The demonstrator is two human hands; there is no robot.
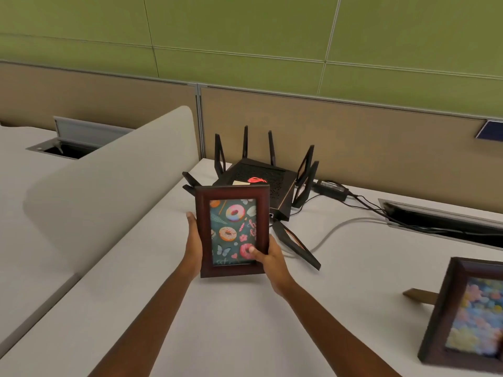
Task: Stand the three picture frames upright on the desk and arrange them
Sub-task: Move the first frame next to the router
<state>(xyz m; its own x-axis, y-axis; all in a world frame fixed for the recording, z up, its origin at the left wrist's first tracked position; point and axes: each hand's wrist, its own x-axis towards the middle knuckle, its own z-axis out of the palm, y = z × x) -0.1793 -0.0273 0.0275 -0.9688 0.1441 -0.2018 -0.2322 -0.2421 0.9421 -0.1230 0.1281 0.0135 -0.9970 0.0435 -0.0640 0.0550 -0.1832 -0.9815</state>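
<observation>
A dark reddish-brown picture frame with a donut print [232, 231] stands upright in the middle of the white desk [245, 322], its bottom edge at or just above the surface. My left hand [193, 240] grips its left edge. My right hand [268, 259] holds its lower right corner, thumb on the glass. A second dark frame with a pastel picture [468, 317] stands at the right edge of view, tilted back on its brown stand [420, 295], partly cut off. No third frame is in view.
A black router with several antennas [261, 183] sits right behind the held frame; its power brick [330, 189] and cables [334, 229] run right to a desk cable slot [441, 216]. A beige curved divider [109, 170] borders the desk on the left. Partition panels rise behind.
</observation>
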